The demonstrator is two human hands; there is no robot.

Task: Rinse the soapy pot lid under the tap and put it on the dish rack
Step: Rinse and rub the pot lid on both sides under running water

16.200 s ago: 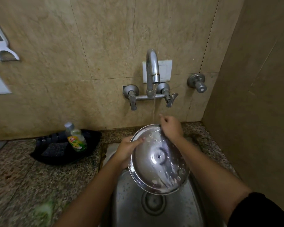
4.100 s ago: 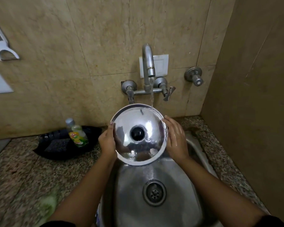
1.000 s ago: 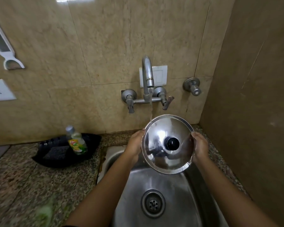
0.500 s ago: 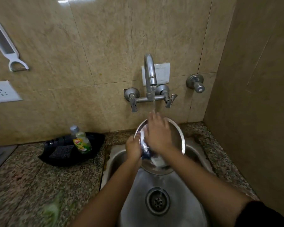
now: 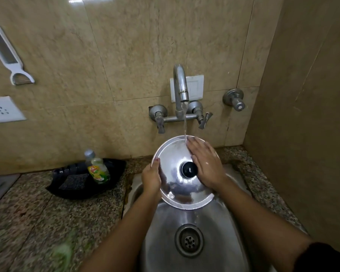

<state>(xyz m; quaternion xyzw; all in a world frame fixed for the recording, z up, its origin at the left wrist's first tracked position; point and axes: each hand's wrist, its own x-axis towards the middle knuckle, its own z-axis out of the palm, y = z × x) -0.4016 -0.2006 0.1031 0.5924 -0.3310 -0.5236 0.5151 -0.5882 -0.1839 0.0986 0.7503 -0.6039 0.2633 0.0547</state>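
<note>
Water from the tap point(image 5: 181, 83) lands on the far rim of the pot lid point(image 5: 171, 160), which I see held tilted over the sink point(image 5: 161, 232), black knob point(image 5: 189, 169) facing up. Left hand point(image 5: 151, 178) has its fingers point(image 5: 155, 163) clamped on the lid's left edge, carrying the weight. Right hand point(image 5: 206, 163) lies flat and spread on the top face beside the knob, gripping nothing, rubbing by the look of it. To do this well I'd say: sweep the open palm around the knob base and rim, rotate the lid so the stream reaches every sector, keep the tilt so runoff drains into the sink. Can't see the underside, or tell if any suds remain on the shiny face. Dish rack not in frame. Dish soap bottle point(image 5: 98, 169) sits in a black tray at the surface's back edge, left of the sink.
</note>
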